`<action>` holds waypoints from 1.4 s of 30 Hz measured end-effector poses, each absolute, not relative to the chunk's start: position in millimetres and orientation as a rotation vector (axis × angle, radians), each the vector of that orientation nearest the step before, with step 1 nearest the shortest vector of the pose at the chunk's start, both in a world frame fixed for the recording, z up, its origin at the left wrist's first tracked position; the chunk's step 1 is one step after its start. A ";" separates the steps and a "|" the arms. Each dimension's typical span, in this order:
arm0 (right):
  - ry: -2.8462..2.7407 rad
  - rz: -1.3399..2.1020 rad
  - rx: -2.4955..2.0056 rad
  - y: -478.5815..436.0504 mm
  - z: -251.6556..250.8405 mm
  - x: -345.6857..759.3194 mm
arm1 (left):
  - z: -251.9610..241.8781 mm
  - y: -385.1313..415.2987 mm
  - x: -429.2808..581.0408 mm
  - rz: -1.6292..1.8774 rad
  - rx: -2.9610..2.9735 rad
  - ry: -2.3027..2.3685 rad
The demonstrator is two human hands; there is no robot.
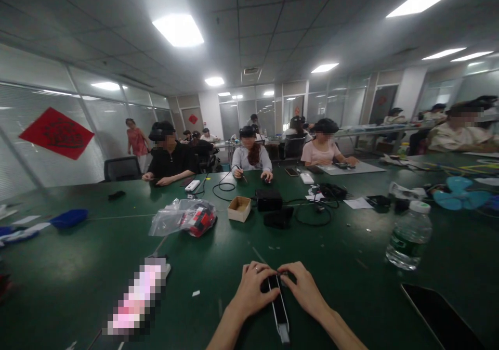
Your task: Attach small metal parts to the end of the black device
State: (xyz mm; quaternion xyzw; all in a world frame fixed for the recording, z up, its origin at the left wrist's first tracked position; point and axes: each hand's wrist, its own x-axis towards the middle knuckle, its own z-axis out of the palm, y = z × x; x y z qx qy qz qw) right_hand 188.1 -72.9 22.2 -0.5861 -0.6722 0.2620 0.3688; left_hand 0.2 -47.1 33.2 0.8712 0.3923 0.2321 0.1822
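At the near middle of the table, my left hand [255, 290] is closed around a narrow black object with silver edges [278, 308]. Its thumb lies across the object, and its fingertips are at the far end. The object's grey tip points toward me; I cannot tell its kind. My right hand [304, 290] is closed too, with thumb and index finger pinched at that same far end. What sits between those fingertips is small, dark and partly hidden.
A lit phone [138, 298] lies on the left, and a dark phone [440, 313] on the right near a water bottle [409, 235]. Farther off are a plastic bag [183, 217], a small open box [239, 209], a black box [268, 200] and a blue fan [460, 194]. Several people sit opposite.
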 end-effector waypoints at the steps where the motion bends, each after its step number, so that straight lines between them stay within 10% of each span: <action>1: -1.719 0.674 -1.497 -72.2 20.8 188.3 | 33.4 -46.7 0.4 0.653 2.461 1.111; 42: -1.126 -0.264 -2.526 40.0 -16.6 388.5 | 22.5 -30.2 -5.1 0.650 2.460 1.056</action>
